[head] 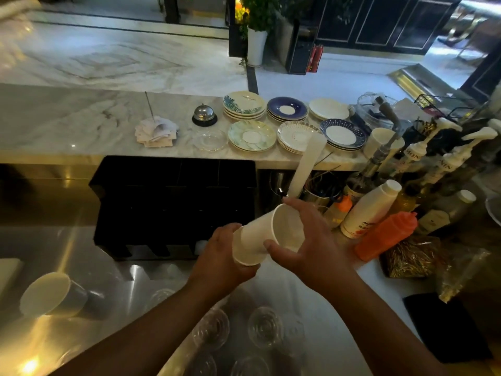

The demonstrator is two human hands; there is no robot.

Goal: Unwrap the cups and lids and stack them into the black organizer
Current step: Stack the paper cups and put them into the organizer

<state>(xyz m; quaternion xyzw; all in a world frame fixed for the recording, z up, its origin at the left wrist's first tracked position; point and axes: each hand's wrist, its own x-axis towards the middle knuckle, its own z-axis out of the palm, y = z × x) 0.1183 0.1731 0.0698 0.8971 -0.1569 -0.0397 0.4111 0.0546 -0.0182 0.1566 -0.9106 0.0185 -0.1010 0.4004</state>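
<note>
I hold a short stack of white paper cups [260,237] on its side just right of the black organizer [173,202], mouth turned toward me and to the right. My left hand [225,256] grips the bottom end of the stack. My right hand [306,240] curls round the rim of the outermost cup. A long wrapped sleeve of white cups [307,164] leans upright behind my hands. The organizer's slots look dark, and something white shows at its lower right opening.
A white cup [51,294] lies on its side on the steel counter at the left. Upturned glasses [238,335] stand below my arms. Sauce and syrup bottles [385,229] crowd the right. Saucer stacks [252,134], a bell [204,115] and folded napkins [157,131] sit on the marble ledge.
</note>
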